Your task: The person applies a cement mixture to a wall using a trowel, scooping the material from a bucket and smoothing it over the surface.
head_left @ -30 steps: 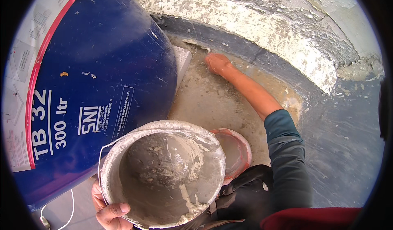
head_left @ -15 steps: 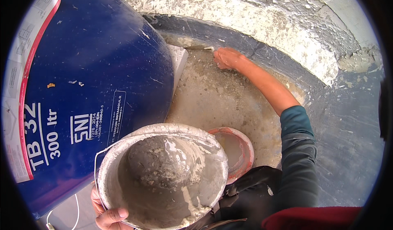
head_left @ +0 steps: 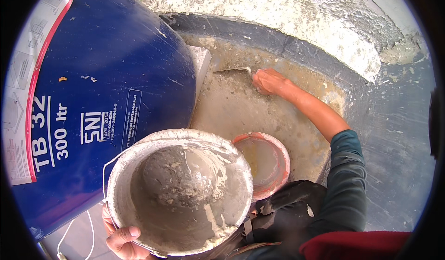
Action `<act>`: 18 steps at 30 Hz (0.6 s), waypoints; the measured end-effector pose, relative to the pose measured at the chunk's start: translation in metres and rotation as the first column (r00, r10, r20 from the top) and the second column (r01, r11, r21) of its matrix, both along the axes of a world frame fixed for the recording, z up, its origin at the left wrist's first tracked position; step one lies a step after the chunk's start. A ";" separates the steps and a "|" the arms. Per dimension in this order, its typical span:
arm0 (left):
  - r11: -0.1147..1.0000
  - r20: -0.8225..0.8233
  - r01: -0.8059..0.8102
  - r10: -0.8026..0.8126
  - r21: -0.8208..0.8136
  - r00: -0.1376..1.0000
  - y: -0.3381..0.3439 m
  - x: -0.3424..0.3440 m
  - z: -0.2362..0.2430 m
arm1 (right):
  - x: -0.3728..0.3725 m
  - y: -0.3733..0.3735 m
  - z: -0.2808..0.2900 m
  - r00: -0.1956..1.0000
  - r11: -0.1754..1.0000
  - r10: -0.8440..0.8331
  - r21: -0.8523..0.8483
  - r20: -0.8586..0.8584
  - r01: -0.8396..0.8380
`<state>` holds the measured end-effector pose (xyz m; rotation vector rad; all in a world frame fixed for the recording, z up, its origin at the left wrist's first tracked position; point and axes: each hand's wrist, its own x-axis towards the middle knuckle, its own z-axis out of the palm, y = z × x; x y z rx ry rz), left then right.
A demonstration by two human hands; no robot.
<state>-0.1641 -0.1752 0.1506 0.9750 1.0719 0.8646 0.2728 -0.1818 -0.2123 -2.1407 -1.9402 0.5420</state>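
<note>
At the lower left my left hand (head_left: 123, 239) grips the rim of a whitish, cement-crusted bucket (head_left: 248, 181), thumb on the outside near the wire handle. Wet grey mortar (head_left: 169, 176) lies inside, with pale smears down the wall. My right hand (head_left: 269, 81) is closed round the handle of a trowel (head_left: 234, 69), whose thin blade is seen nearly edge-on, pointing left. The trowel is over the wet, grey-brown floor (head_left: 232, 105), in front of the dark base of the wall. Whether its blade touches the floor I cannot tell.
A large blue tank (head_left: 116, 70) fills the left side, a pale block (head_left: 200, 61) by its edge. Behind the bucket stands an orange-red pail (head_left: 283, 153) with greyish liquid. A dark grey wall (head_left: 394, 144) bounds the right; a rough whitish ledge (head_left: 296, 21) curves behind. A white cord (head_left: 92, 234) lies lower left.
My right hand and the trowel have come back from the wall base, toward me and slightly right. The bucket, still in my left hand, appears slightly higher and further left in view.
</note>
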 end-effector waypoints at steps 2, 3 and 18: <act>1.000 0.013 -0.005 0.005 0.014 1.000 -0.002 0.002 0.000 | 0.003 0.001 0.024 0.998 0.999 -0.036 0.000 0.054 0.036; 1.000 0.016 0.011 -0.012 0.013 1.000 -0.003 0.004 0.000 | 0.006 0.006 0.030 0.994 0.993 -0.103 0.058 0.046 0.100; 1.000 0.005 -0.015 0.015 0.013 1.000 -0.002 -0.008 -0.010 | 0.045 0.083 0.090 0.981 0.991 0.065 0.108 0.181 -0.085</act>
